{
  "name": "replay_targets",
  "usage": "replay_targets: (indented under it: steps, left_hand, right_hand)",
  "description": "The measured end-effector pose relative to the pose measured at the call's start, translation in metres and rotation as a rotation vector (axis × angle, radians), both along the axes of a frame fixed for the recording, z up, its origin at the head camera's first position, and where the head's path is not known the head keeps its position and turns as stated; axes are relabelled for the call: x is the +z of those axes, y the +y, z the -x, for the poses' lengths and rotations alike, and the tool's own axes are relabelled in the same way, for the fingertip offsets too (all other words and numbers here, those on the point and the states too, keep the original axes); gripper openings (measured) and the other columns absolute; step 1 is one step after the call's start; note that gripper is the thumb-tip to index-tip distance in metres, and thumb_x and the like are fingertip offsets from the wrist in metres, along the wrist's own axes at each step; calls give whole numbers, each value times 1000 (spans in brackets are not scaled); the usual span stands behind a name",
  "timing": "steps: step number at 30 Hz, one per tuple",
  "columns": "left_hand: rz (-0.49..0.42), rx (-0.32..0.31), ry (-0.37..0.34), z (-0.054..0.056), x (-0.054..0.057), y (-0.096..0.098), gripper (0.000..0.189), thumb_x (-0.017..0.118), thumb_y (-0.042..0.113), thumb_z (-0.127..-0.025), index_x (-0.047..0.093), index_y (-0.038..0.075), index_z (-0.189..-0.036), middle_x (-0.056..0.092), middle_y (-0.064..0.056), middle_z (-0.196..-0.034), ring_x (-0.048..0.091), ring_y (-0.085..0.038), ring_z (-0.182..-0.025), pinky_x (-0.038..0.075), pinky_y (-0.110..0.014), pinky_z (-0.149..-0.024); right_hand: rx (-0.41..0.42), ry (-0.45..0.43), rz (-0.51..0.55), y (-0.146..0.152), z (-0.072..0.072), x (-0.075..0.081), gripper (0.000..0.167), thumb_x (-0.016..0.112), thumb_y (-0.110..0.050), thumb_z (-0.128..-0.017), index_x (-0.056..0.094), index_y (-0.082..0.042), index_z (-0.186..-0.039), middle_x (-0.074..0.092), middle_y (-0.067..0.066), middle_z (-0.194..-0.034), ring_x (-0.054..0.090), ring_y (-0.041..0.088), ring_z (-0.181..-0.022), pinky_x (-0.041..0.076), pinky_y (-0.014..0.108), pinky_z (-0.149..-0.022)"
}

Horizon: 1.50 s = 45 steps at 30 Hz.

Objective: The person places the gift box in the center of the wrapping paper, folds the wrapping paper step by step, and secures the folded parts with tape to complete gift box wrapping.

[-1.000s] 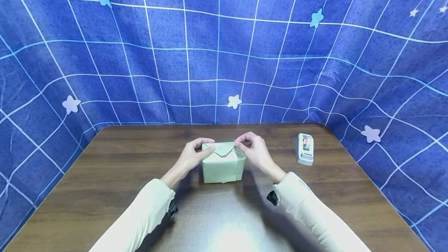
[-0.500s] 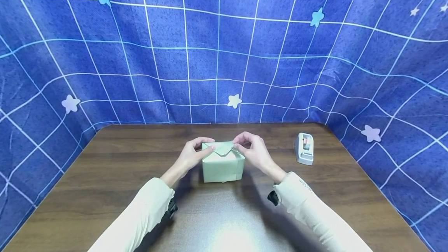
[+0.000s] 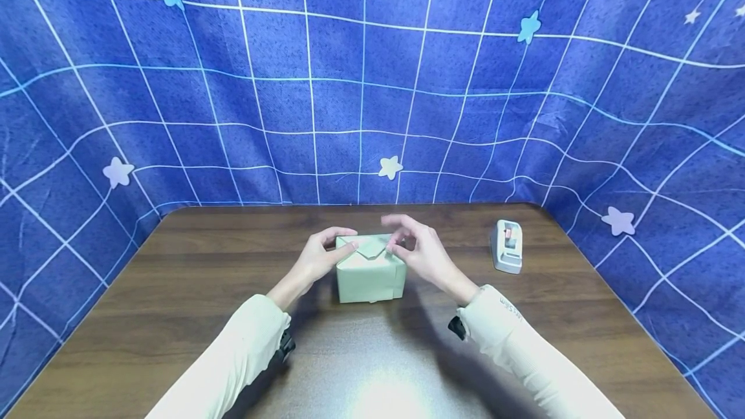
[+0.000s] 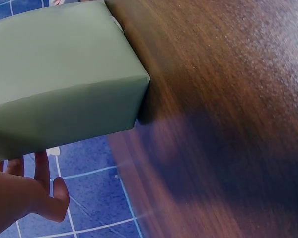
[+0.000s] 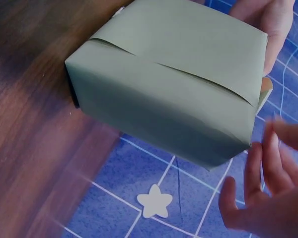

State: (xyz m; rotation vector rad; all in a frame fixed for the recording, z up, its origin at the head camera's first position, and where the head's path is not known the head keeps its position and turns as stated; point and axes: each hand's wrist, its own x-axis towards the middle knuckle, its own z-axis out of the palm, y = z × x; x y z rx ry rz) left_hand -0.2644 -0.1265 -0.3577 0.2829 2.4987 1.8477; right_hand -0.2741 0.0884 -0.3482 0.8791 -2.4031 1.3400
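Observation:
A box wrapped in pale green paper (image 3: 368,280) stands on the table, with a pointed folded flap on its top. My left hand (image 3: 322,256) holds the box's left end, thumb on the top edge and fingers behind. In the left wrist view, the fingers of the left hand (image 4: 25,191) touch the box's edge. At the right top corner is my right hand (image 3: 421,247), its index finger raised and its thumb near the flap. The right wrist view shows this hand (image 5: 268,191) loosely bent beside the corner, where a paper edge (image 5: 264,94) sticks out; nothing is visibly gripped.
A white tape dispenser (image 3: 507,247) stands on the brown wooden table (image 3: 233,251), to the right of the box. Behind the table hangs a blue cloth (image 3: 337,102) with white grid lines and stars.
My right hand's index finger has lifted off the box's corner, where finger and thumb were together before. The left hand stays on the box, which has barely moved.

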Motion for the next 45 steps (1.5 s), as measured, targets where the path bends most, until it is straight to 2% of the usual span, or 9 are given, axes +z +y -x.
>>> replay_targets:
  steps: [3,10,16,23,27,31,35,42,45]
  left_hand:
    - [11,1,-3,0,1,0,35,62,19,-86,58,4,-118,62,-15,-115,58,-15,-95,47,-22,-74]
    - [9,6,3,0,1,0,33,63,18,-86,59,5,-116,63,-16,-114,58,-15,-94,47,-22,-74]
    - [5,1,9,0,1,0,33,63,18,-86,59,4,-116,63,-17,-113,57,-12,-92,46,-22,-74]
    - [-6,-12,2,6,-6,-2,36,63,18,-86,57,3,-118,62,-17,-113,57,-10,-89,47,-23,-73]
    - [-18,-12,-8,16,-19,-5,40,65,23,-85,57,4,-119,63,-14,-113,58,-12,-92,48,-24,-73]
    - [-7,-4,-8,20,-26,-6,41,66,28,-84,58,8,-119,64,-10,-111,59,-13,-93,48,-24,-74]
    - [8,-4,-4,20,-27,-6,40,65,31,-84,59,11,-118,64,-8,-110,59,-14,-94,48,-25,-74]
    - [5,-7,-8,20,-28,-7,42,65,30,-84,58,9,-119,64,-9,-110,59,-15,-94,49,-25,-74]
    - [-6,-15,-5,15,-20,-6,40,65,27,-84,58,8,-119,64,-12,-111,59,-15,-93,48,-24,-73]
  right_hand:
    - [24,16,-21,0,0,0,47,68,1,-77,55,-8,-121,67,7,-75,61,15,-73,45,32,-73]
    - [-38,-27,-48,0,-2,3,9,68,-7,-80,64,-7,-88,68,2,-78,59,14,-78,48,26,-66]
    - [-41,-20,-59,1,-4,3,4,67,-10,-82,63,-10,-83,66,1,-79,55,14,-75,44,22,-65]
    - [31,63,-89,0,-6,5,4,66,-10,-81,64,-9,-78,62,9,-103,49,20,-94,37,32,-76]
    - [78,38,-114,-2,-8,6,4,65,-11,-82,64,-10,-78,55,13,-109,41,24,-98,32,34,-83]
    - [116,2,-141,-4,-8,4,5,64,-10,-82,63,-11,-78,51,13,-111,34,28,-107,26,47,-93]
    - [114,-5,-168,-6,-5,1,6,63,-11,-83,62,-11,-77,50,11,-111,32,29,-111,23,53,-95]
    - [97,-21,-175,-11,-1,-3,7,64,-12,-82,63,-12,-76,50,6,-108,31,29,-111,22,47,-92]
    - [83,-31,-181,-13,0,-2,6,64,-12,-81,63,-12,-75,50,5,-107,31,28,-111,22,47,-92]
